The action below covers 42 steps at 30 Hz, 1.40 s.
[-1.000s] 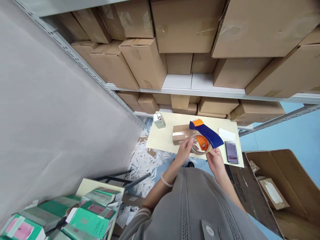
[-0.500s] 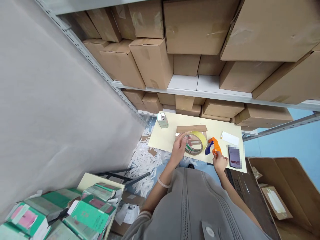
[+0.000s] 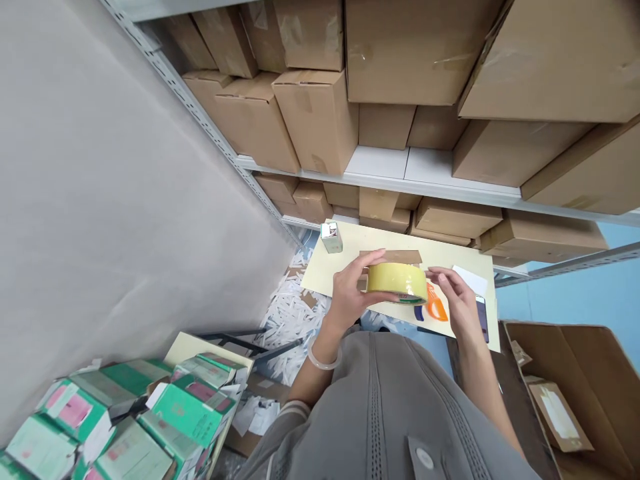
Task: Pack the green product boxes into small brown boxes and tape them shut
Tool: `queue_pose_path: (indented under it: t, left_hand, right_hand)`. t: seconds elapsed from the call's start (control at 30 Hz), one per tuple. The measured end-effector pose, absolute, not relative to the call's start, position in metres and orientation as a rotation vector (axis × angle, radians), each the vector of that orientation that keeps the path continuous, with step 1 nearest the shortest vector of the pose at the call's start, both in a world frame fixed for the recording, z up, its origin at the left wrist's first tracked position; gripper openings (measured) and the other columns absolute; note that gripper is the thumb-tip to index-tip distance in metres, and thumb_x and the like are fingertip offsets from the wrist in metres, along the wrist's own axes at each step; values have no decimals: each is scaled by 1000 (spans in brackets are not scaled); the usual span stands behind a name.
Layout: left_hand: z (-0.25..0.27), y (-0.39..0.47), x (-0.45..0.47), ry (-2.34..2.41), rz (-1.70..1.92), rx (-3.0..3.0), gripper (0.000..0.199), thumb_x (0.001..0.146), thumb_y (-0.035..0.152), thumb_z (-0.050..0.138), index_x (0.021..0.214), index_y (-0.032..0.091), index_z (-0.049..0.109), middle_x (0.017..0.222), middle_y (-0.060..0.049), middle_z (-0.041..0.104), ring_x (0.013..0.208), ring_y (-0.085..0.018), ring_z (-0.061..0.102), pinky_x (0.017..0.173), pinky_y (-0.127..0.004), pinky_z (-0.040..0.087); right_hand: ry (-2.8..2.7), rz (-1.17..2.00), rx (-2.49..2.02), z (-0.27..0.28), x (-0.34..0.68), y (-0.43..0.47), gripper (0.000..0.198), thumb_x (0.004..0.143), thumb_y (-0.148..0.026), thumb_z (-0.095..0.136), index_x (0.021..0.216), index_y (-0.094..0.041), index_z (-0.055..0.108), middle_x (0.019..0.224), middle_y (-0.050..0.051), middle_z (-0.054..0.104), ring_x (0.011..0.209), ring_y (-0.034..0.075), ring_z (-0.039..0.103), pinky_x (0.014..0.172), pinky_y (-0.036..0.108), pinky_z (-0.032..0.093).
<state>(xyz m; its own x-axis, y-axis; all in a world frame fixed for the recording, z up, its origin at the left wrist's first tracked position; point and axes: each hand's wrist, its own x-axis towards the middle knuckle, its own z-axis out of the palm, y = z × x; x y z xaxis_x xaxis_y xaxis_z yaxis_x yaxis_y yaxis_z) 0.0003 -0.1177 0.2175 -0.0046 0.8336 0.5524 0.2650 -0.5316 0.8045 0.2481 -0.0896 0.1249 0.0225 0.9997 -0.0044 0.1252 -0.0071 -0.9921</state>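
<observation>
My left hand (image 3: 353, 287) grips a wide roll of yellow tape (image 3: 397, 280), thumb below and fingers above, with its outer side turned toward me. My right hand (image 3: 457, 297) is held just right of the roll, fingers apart and nothing seen in them; whether a fingertip touches the tape I cannot tell. Beneath it, an orange tape dispenser (image 3: 437, 309) with a blue part (image 3: 419, 313) lies on the cream tabletop (image 3: 320, 270). Behind the roll is a flat brown cardboard piece (image 3: 405, 256), partly hidden.
A small green-and-white box (image 3: 331, 238) stands at the table's left. On the right are a white card (image 3: 473, 280) and a phone (image 3: 481, 317). Shelves (image 3: 380, 163) of cartons rise behind. Green boxes (image 3: 193, 410) lie lower left; an open carton (image 3: 575, 373) stands right.
My right hand has let go of the orange tape dispenser, now lying on the table, and moved up beside the roll. My left hand has turned the tape roll edge-on.
</observation>
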Motion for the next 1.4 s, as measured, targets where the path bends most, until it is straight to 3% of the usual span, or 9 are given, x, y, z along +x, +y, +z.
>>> queue_pose_path:
  t: [0.13,0.2,0.4,0.57,0.73,0.9,1.1,1.23,1.4]
  left_hand:
    - [232,-113,3,1038,1568,1967,76,75,55,76,140,26,50,116,-7,74,102,-21,72,89,-34,58]
    - [239,-110,1,1017,1539,2064,74,76,58,74,139,26,51,114,-7,75,104,-22,71,91,-36,57]
    - [258,-114,6,1206,1519,2241,59,89,69,48,128,27,64,136,-10,64,124,-26,60,116,-52,37]
    - [259,-128,24,1448,1729,2065,24,90,44,68,109,30,73,108,-2,75,103,-20,68,111,-48,40]
    - [264,-131,24,1406,1886,2002,2,87,31,74,88,32,75,85,4,75,83,-16,67,99,-42,45]
    - [270,-134,27,1366,1880,1910,7,87,36,74,88,29,74,89,1,73,84,-16,66,90,-38,48]
    - [264,-142,39,1203,1682,1402,31,91,43,67,113,21,64,98,-4,64,83,-14,60,78,-29,52]
    - [264,-143,43,1015,1413,1321,26,98,44,54,98,19,63,90,-5,63,85,-16,59,80,-30,52]
    - [267,-141,50,984,1397,1376,32,98,46,53,85,19,62,92,-6,60,95,-20,57,86,-34,52]
  right_hand:
    - [-1389,1479,-885,207,217,-101,46,86,-64,59,103,-22,73,103,8,72,93,26,67,79,36,55]
    - [-1397,1506,-825,223,211,-105,41,81,-59,69,98,-21,74,89,6,71,82,24,68,70,33,55]
    - [-1433,995,-851,223,198,-112,20,79,-40,78,93,-25,76,92,5,73,109,28,64,100,45,48]
    - [-1532,530,-804,225,181,-118,15,80,-32,79,94,-27,74,78,-2,69,77,20,63,107,55,41]
    - [-1573,348,-793,231,181,-123,11,80,-29,78,90,-27,73,74,-3,69,72,19,63,102,55,44]
    - [-1545,291,-792,232,183,-129,12,80,-31,79,89,-28,72,72,-4,69,69,18,63,105,57,42]
    - [-1425,404,-815,222,176,-133,15,82,-39,75,83,-26,68,72,-3,67,72,19,63,112,62,37]
    - [-1405,450,-818,217,170,-129,14,82,-37,75,83,-26,67,76,-2,67,75,19,62,113,60,37]
    - [-1336,491,-796,213,166,-126,8,85,-31,72,86,-25,66,77,-1,65,77,19,62,105,55,44]
